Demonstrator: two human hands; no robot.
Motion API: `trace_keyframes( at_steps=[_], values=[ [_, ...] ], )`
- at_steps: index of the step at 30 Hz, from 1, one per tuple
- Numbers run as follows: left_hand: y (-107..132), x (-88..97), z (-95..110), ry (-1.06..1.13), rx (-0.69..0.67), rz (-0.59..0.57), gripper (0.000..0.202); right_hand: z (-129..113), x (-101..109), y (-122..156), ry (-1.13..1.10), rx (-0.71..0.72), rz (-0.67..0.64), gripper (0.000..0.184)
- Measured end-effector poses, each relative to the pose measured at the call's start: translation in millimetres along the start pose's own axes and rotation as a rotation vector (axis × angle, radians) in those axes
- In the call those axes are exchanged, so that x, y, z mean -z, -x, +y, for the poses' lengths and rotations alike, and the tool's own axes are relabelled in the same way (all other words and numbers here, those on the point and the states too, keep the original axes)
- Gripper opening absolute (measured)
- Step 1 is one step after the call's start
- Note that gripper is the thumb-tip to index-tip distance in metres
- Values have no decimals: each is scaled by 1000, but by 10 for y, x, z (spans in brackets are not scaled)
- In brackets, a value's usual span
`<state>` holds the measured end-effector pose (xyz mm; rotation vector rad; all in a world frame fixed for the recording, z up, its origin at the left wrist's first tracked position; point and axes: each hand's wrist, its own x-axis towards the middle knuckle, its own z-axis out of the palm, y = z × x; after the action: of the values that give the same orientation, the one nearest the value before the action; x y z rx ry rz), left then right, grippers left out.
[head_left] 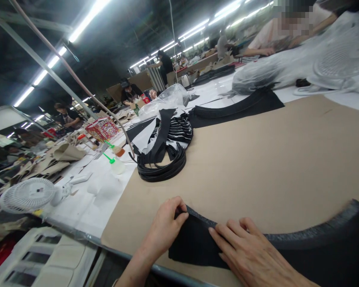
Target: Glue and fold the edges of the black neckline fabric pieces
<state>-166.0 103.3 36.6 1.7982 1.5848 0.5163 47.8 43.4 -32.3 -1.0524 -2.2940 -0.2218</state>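
Observation:
A long curved piece of black fabric (197, 243) lies along the near side of the table, with a greyish strip along its upper edge. My left hand (170, 219) pinches the far left corner of that edge between thumb and fingers. Flat on the fabric, just right of it, rests my right hand (242, 243), its fingers stretched out along the strip. Farther back are a coil of black cord (163, 171), a pile of black and white cut pieces (179, 129) and another curved black piece (236, 109).
Brown board (257, 167) covers the table. Left of it stand two green-tipped squeeze bottles (116, 165), a patterned red box (101, 128) and a white fan (30, 194). Clear plastic (263, 71) and another fan (341, 59) lie at back right. A co-worker (287, 28) works across the table.

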Motion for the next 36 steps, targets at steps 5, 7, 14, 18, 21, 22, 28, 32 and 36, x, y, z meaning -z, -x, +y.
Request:
trace_keyframes(
  at_steps=[5, 7, 14, 18, 21, 22, 28, 32, 36],
  values=[
    [-22, -37, -33, 223, 102, -82, 13, 19, 41, -30, 2, -15, 26, 28],
    [-13, -44, 15, 325, 153, -123, 21, 23, 62, -50, 7, -20, 42, 30],
    [-28, -135, 64, 470, 300, -104, 38, 17, 52, -19, 37, -16, 23, 27],
    [-71, -175, -42, 366, 302, -48, 30, 27, 37, -2, 34, -31, 41, 24],
    [-82, -177, -106, 271, 279, 6, 21, 38, 45, -9, 8, -30, 39, 24],
    [-83, -174, -120, 243, 272, 23, 17, 42, 49, -12, -3, -30, 31, 25],
    [-106, -157, -150, 106, 245, 72, 6, 72, 52, -14, -32, -17, 23, 29],
    [-139, -162, -154, 31, 230, 87, 4, 82, 42, -20, -24, -8, 37, 32],
    [-150, -169, -150, -31, 228, 98, 6, 81, 19, -10, -30, -16, 27, 40]
  ],
)
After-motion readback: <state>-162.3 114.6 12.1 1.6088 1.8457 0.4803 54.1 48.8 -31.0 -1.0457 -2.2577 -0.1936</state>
